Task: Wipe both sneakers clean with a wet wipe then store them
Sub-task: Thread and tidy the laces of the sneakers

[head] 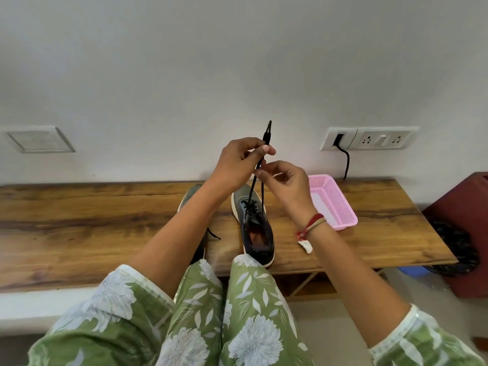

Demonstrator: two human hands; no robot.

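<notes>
While the left fingers (265, 149) pinch both black laces (252, 188) up high, with the lace tips poking out above them, the right fingers (261, 172) pinch the same laces just underneath. So the left hand (235, 162) and the right hand (286, 183) are both curled onto them and nearly touching each other. The laces run pretty much taut straight down to the eyelets of a dark grey sneaker (254, 223) with a white sole, which sits upright on the wooden counter (79, 220), toe toward the wall and heel at the near edge. The other sneaker (188, 198) is just beside it on the left, mostly hidden behind the left forearm, with one loose lace end sticking out. A small scrunched white wad, looks like the wet wipe (306, 246), lies on the counter just right of the laced sneaker, under the right wrist with its red thread band (313, 221). Further right sits a pink plastic basket (340, 204), set at an angle. On the wall behind it is a white socket panel (369, 138) with a black cord (346, 161) hanging down.
</notes>
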